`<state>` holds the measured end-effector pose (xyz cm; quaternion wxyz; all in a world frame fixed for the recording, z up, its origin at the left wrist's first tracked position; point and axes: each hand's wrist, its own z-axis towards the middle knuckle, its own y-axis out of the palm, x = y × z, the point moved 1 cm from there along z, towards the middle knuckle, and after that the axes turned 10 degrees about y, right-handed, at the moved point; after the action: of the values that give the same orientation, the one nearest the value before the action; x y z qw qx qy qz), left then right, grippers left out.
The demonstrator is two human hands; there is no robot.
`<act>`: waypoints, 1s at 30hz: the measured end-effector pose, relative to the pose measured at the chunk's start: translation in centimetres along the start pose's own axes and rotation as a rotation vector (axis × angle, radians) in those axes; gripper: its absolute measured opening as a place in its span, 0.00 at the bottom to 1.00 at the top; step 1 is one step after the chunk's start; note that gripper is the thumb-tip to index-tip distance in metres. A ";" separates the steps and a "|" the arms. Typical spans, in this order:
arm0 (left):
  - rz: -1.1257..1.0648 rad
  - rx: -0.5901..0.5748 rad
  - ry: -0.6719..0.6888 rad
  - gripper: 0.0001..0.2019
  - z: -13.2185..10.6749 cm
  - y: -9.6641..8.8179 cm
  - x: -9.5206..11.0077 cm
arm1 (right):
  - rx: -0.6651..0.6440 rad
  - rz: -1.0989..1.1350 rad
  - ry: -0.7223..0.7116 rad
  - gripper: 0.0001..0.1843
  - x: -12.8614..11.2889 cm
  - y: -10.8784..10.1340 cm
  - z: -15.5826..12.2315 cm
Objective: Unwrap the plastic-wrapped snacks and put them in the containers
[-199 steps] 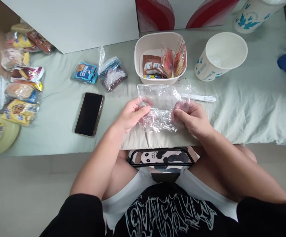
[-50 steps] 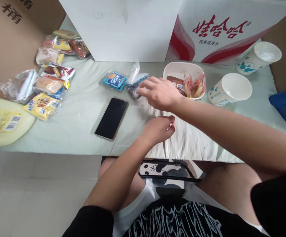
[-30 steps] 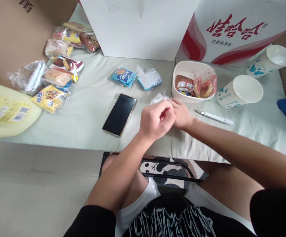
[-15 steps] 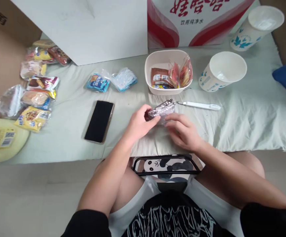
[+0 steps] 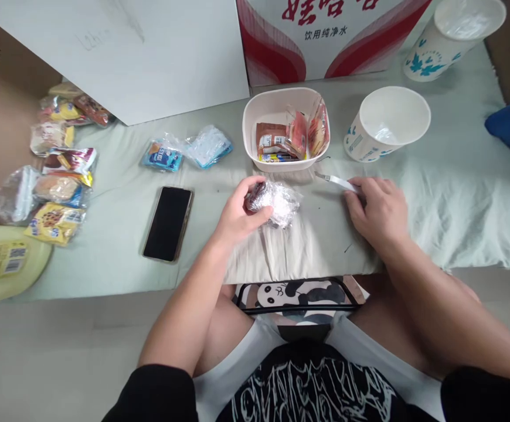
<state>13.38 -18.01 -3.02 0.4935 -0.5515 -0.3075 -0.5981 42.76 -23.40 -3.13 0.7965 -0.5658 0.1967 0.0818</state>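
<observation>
My left hand [image 5: 241, 214] is closed around a crinkled clear plastic wrapper [image 5: 284, 204] with something dark inside at its left end, held over the cloth. To the right, my right hand [image 5: 378, 211] has its fingers closed on the handle of a slim white craft knife [image 5: 336, 182]. The knife lies on or just above the cloth, its small metal tip pointing left; the handle's far end is hidden under the hand. Behind both hands stands a cream plastic box [image 5: 248, 138] holding several wrapped snacks [image 5: 272, 136].
A phone [image 5: 167, 224] lies left of my left hand, with two blue snack packets [image 5: 162, 155] behind it. Two paper cups [image 5: 360, 140] stand at the right. Several wrapped snacks [image 5: 57, 223] and a yellowish bottle [image 5: 13, 264] are far left. A white carton [image 5: 184, 58] borders the back.
My right hand has left the wrapped packet, moved right and closed on the craft knife. My left hand keeps the packet, whose clear wrapping now spreads out to the right.
</observation>
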 end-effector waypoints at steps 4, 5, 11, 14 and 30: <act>0.121 -0.032 0.029 0.31 -0.4 0.6 0.1 | -0.129 0.295 -0.100 0.14 -3.0 -1.0 -1.1; 0.169 -0.014 0.038 0.31 -0.5 0.8 0.2 | -0.158 0.347 -0.142 0.14 -3.9 -1.2 -1.5; 0.233 0.092 0.059 0.38 -1.2 2.1 0.0 | -0.174 0.349 -0.246 0.17 -6.8 -0.4 -2.8; 0.118 0.113 0.071 0.36 -1.2 1.7 -0.4 | -0.201 0.260 -0.264 0.19 -6.6 0.2 -2.8; 0.044 0.277 -0.041 0.27 -1.4 -0.2 1.0 | -0.096 -0.056 0.000 0.15 -1.0 0.4 0.2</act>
<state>12.75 -19.44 -2.30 0.5715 -0.4966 -0.3850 -0.5278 41.79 -22.94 -3.05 0.7704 -0.6087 0.1766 0.0688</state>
